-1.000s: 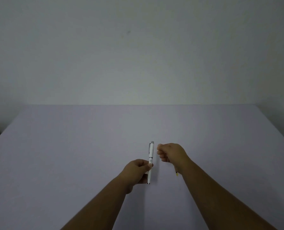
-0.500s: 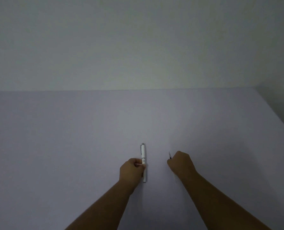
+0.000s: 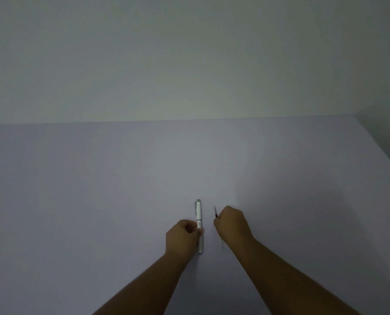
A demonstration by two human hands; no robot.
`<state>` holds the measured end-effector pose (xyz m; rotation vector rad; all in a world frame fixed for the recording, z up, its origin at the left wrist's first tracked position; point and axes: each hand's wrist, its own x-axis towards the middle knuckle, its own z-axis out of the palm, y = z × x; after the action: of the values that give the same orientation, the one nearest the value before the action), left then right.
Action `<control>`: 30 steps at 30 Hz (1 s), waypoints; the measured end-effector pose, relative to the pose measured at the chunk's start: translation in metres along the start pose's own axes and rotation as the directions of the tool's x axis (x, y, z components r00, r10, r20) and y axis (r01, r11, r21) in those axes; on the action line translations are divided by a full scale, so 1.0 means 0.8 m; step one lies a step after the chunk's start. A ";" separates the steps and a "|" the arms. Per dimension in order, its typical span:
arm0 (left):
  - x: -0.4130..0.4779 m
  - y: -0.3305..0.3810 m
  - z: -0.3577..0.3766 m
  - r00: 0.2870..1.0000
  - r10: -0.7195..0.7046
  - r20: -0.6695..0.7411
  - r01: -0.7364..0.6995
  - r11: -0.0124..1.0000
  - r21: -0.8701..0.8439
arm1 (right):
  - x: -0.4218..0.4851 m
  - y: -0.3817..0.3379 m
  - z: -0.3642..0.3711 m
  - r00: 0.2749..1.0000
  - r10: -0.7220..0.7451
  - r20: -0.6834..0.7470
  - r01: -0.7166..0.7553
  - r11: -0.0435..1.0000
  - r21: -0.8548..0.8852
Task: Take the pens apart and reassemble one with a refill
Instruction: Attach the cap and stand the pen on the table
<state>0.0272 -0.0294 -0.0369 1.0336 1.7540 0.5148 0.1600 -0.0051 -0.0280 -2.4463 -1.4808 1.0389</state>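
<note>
A white pen (image 3: 198, 214) with a grey cap end points away from me, low on the pale table (image 3: 98, 201). My left hand (image 3: 182, 237) is closed around the pen's middle, thumb on the barrel. My right hand (image 3: 232, 223) is a fist just right of the pen, closed on a thin refill (image 3: 215, 212) whose dark tip sticks out past the knuckles; a pale stretch of it shows below the wrist. The two hands are a small gap apart.
A plain wall rises behind the table's far edge (image 3: 189, 121). The table's right edge (image 3: 380, 151) runs diagonally at the far right. Nothing else lies on the surface in view.
Both hands have lowered toward the table and drawn slightly apart. The right hand turned, so the refill's dark tip now shows past the knuckles. The camera tilted a little.
</note>
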 end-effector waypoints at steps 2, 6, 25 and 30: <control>0.000 0.000 0.001 1.000 0.001 0.000 -0.001 1.000 0.010 | 0.001 -0.001 0.001 1.000 -0.005 -0.001 0.005 1.000 -0.002; -0.001 0.002 0.001 1.000 -0.008 -0.002 0.008 1.000 0.011 | 0.000 -0.003 0.003 1.000 0.002 -0.001 -0.002 1.000 0.008; 0.006 0.000 -0.001 1.000 -0.013 -0.003 0.013 0.998 0.066 | -0.004 -0.002 0.004 1.000 -0.009 0.007 0.009 0.999 0.040; 0.006 -0.003 -0.001 1.000 -0.008 -0.003 0.008 0.997 0.074 | -0.004 -0.003 0.004 1.000 -0.002 0.002 0.002 0.999 0.041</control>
<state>0.0246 -0.0266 -0.0410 1.0778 1.7901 0.4488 0.1553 -0.0072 -0.0275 -2.4165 -1.4479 1.0607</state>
